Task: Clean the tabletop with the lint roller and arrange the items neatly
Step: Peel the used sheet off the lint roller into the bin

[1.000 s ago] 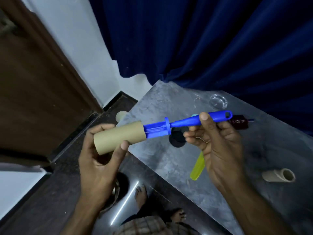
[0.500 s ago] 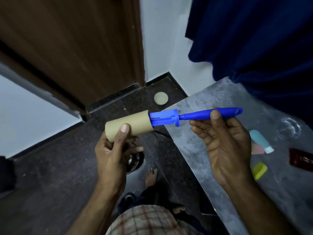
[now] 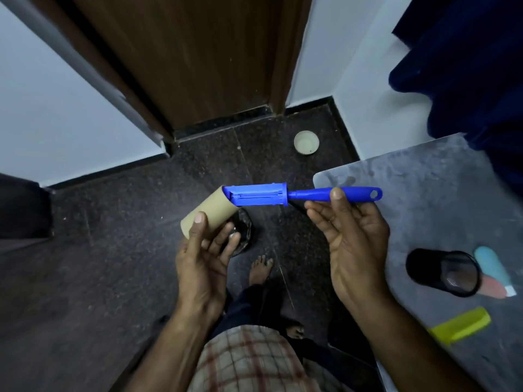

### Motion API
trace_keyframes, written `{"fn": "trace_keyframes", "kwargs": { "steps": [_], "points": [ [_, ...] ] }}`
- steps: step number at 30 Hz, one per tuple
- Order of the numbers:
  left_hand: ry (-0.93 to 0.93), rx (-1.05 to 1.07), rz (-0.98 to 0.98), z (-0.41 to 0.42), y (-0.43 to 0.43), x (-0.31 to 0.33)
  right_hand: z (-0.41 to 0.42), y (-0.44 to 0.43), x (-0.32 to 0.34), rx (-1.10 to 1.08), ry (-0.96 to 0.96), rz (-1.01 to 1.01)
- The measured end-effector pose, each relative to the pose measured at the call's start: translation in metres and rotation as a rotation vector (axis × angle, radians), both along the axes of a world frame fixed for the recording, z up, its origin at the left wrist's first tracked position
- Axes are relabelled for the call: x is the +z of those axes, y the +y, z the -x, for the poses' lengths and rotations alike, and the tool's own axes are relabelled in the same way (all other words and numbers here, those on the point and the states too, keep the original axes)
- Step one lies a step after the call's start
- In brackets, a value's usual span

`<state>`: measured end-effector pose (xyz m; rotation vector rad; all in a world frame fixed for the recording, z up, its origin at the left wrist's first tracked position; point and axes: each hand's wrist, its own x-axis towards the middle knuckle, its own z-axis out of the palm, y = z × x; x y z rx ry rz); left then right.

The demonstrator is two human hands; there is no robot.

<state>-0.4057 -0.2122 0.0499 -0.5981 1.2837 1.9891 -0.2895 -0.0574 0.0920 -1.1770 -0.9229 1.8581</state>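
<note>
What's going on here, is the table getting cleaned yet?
Not yet. A person stands beside the table, holding the blue lint roller by its handle in the right hand. The left hand grips a bare cardboard tube that hangs tilted on just the tip of the spindle, over the floor. A black cup on its side and a yellow item lie on the table.

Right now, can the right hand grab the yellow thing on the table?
Probably not yet. The right hand is busy pinching the blue lint roller handle. The yellow thing lies on the table beside that arm, nothing blocking it, so freeing the hand should do.
</note>
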Motion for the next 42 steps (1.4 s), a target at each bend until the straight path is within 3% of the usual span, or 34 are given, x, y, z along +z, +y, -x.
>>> {"fn": "trace_keyframes", "kwargs": {
  "steps": [8,16,24,34,42],
  "points": [
    [-0.091,0.189,-0.072,0.007,-0.015,-0.040,0.019,-0.017,-0.049,-0.024,-0.045,0.289],
    [-0.184,0.386,0.032,0.001,-0.014,-0.072,0.037,-0.031,-0.065,0.134,-0.136,-0.161],
    [-0.286,0.502,0.034,0.018,-0.028,-0.122,0.035,-0.016,-0.070,0.141,-0.120,-0.011],
    [-0.286,0.475,0.464,0.043,-0.032,-0.238,0.047,-0.014,-0.077,0.165,-0.124,0.071],
    [-0.276,0.399,0.557,0.044,-0.018,-0.283,0.040,-0.015,-0.084,0.192,-0.131,0.049]
  ]
}}
